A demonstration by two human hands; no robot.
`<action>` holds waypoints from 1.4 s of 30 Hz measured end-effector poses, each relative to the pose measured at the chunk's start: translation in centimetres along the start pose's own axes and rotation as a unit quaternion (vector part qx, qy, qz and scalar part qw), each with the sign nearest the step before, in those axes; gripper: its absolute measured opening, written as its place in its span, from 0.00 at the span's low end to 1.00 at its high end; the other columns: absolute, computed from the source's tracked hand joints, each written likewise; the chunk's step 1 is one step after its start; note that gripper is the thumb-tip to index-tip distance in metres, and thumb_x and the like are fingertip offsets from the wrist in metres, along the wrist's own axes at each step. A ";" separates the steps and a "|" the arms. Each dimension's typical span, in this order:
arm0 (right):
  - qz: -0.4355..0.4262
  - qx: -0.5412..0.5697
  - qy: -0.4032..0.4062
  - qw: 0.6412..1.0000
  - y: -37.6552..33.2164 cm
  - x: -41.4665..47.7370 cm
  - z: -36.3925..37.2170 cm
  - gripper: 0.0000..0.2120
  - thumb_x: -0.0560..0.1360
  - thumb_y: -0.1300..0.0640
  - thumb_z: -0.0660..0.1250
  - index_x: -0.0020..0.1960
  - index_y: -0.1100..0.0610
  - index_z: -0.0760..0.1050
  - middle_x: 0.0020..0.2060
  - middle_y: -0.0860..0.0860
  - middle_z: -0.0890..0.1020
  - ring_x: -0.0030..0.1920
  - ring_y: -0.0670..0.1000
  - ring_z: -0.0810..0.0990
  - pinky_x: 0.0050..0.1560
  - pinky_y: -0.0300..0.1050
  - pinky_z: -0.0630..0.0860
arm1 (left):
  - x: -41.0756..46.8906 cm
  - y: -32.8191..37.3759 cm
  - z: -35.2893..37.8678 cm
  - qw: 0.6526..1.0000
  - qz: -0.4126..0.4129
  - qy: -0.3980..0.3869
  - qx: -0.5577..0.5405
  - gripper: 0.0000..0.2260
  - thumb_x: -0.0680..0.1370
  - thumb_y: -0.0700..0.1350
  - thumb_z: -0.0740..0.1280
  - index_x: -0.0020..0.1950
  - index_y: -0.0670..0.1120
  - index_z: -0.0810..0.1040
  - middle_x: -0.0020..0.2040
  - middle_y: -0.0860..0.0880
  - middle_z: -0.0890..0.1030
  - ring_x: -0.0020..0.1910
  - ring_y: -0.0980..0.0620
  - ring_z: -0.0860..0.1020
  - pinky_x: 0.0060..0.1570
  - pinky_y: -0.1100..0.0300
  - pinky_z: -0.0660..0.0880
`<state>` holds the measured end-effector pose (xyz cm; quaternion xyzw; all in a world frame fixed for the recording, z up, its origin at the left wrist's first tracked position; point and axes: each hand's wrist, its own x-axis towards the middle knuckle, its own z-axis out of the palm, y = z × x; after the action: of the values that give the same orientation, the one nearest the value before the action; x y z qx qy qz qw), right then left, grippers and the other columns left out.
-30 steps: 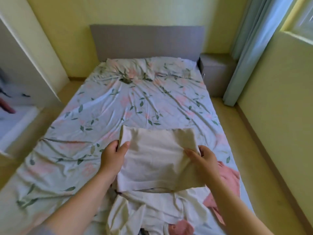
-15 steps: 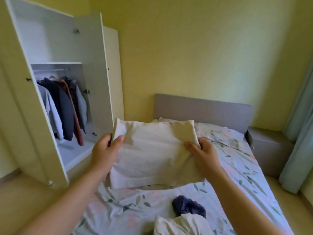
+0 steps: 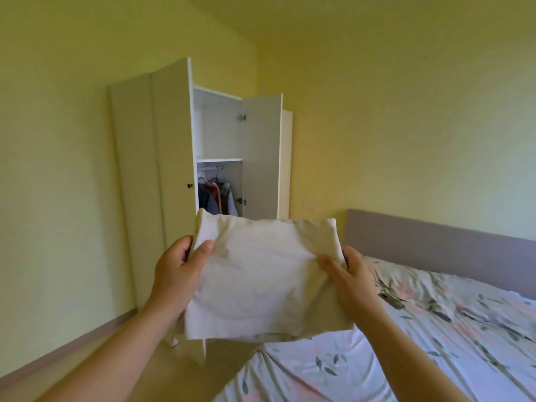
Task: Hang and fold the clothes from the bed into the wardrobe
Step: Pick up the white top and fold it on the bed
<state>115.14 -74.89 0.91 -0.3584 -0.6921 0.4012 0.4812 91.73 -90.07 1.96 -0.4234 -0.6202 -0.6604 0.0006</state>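
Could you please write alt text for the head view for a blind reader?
The left hand and right hand hold a folded cream cloth by its sides, before an open white wardrobe where clothes hang on a rail. A floral-sheeted bed lies at right.

A home bedroom. A bed (image 3: 406,358) with floral sheets and grey headboard (image 3: 435,248) stands near an open white wardrobe (image 3: 174,169), where what seem to be jackets (image 3: 216,198) hang.

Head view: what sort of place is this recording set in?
Most likely a home bedroom: a bed with a floral sheet and grey headboard, and an open white wardrobe with hanging clothes inside. The left hand and right hand hold a folded cream cloth.
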 end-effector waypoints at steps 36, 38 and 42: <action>0.073 0.119 0.000 0.990 -3.3 16.0 38.3 0.18 0.68 0.54 0.77 0.54 0.56 0.78 0.44 0.55 0.85 0.42 0.57 0.85 0.44 0.55 0.82 | 26.7 -20.8 -20.3 0.998 0.006 0.039 0.043 0.14 0.78 0.50 0.66 0.38 0.43 0.71 0.28 0.53 0.72 0.27 0.59 0.68 0.28 0.66 0.63; 0.063 0.105 0.032 0.992 -2.7 16.9 39.0 0.17 0.68 0.54 0.77 0.54 0.54 0.78 0.43 0.54 0.85 0.42 0.56 0.85 0.46 0.55 0.82 | 28.1 -22.3 -19.5 0.999 -0.001 0.022 0.031 0.13 0.78 0.50 0.66 0.40 0.42 0.73 0.31 0.48 0.75 0.30 0.55 0.71 0.31 0.62 0.65; 0.056 0.099 0.065 0.991 -1.1 19.8 40.2 0.17 0.69 0.56 0.77 0.56 0.54 0.77 0.40 0.53 0.85 0.40 0.55 0.85 0.46 0.55 0.82 | 31.2 -25.1 -17.6 1.000 0.007 -0.011 0.018 0.13 0.78 0.49 0.67 0.39 0.41 0.74 0.33 0.41 0.75 0.32 0.51 0.71 0.33 0.57 0.64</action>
<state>71.17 -66.35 0.71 -0.3725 -0.5947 0.4704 0.5350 48.72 -82.35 1.10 -0.4351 -0.6287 -0.6445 0.0058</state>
